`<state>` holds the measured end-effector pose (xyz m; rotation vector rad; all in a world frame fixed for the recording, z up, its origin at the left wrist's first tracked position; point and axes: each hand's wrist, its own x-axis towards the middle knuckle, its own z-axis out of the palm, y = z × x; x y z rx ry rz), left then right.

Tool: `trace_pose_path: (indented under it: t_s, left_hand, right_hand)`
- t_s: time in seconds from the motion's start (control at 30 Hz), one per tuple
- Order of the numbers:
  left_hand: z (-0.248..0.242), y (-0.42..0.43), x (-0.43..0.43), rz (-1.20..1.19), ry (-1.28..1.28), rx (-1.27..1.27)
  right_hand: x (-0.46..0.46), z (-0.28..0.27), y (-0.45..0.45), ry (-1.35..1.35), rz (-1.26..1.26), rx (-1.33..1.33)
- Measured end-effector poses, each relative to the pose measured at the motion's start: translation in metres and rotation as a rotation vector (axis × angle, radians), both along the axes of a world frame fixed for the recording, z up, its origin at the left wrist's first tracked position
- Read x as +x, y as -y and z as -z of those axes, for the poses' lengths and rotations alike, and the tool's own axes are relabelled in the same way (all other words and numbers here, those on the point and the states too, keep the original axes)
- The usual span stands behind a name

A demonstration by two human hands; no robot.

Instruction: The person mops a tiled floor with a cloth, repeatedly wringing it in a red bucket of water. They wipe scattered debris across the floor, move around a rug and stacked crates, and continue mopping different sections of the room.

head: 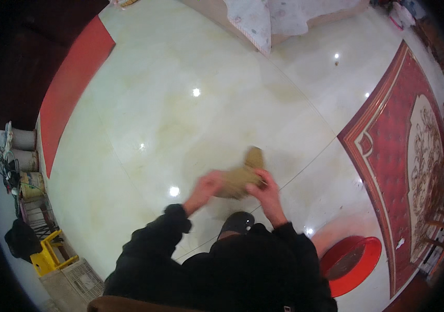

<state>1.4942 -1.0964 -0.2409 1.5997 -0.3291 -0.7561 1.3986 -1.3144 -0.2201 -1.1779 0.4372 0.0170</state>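
A brown, fabric-like piece (237,182) hangs between my two hands above the tiled floor. My left hand (209,186) grips its left end and is blurred. At the piece's right edge, my right hand (265,192) pinches it between thumb and fingers. A rounded brown part (254,156) sticks up behind the right hand; whether it belongs to the same piece cannot be told. Motion blur hides the exact kind of the piece. Below my hands a dark shoe (238,222) shows past my black clothing.
Right of me stands a red plastic basin (371,257), beside a red patterned rug (387,128). A red mat (77,85) lies far left. Buckets (25,160), a yellow stool (46,255) and a plastic crate (85,279) line the left wall. A cloth (253,23) hangs at the top.
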Motion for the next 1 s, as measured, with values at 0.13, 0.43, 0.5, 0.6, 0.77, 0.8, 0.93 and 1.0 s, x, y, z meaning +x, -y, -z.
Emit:
trace_pose_path:
  t_s: [0.13,0.43,0.5,0.6,0.77,0.8,0.93,1.0]
  left_hand:
    - [0.025,-0.105,0.057,-0.544,0.47,0.419]
    - [0.086,0.081,0.004,0.163,0.805,0.946]
    - [0.069,0.152,-0.058,0.265,0.754,0.506]
    - [0.043,0.233,-0.114,0.685,0.184,0.192]
    - [0.007,0.228,-0.116,0.643,-0.366,-0.31]
    - [0.003,0.214,-0.101,0.601,-0.356,-0.193]
    - [-0.001,0.137,-0.035,0.389,0.351,0.073]
    - [0.014,0.109,-0.031,0.313,0.677,0.337]
  right_hand:
    - [0.03,0.005,-0.056,-0.023,-0.445,-0.096]
    - [-0.046,0.08,0.027,-0.397,0.029,-0.013]
    - [-0.078,0.076,0.063,-0.5,0.165,0.027]
    - [-0.132,0.042,0.113,-0.738,0.488,-0.051]
    - [-0.178,-0.008,0.157,-0.135,0.468,-0.271]
    - [-0.167,-0.006,0.153,-0.141,0.436,-0.508]
    - [-0.086,0.036,0.101,0.204,0.191,-1.008]
    - [-0.066,0.054,0.059,0.144,0.024,-0.905]
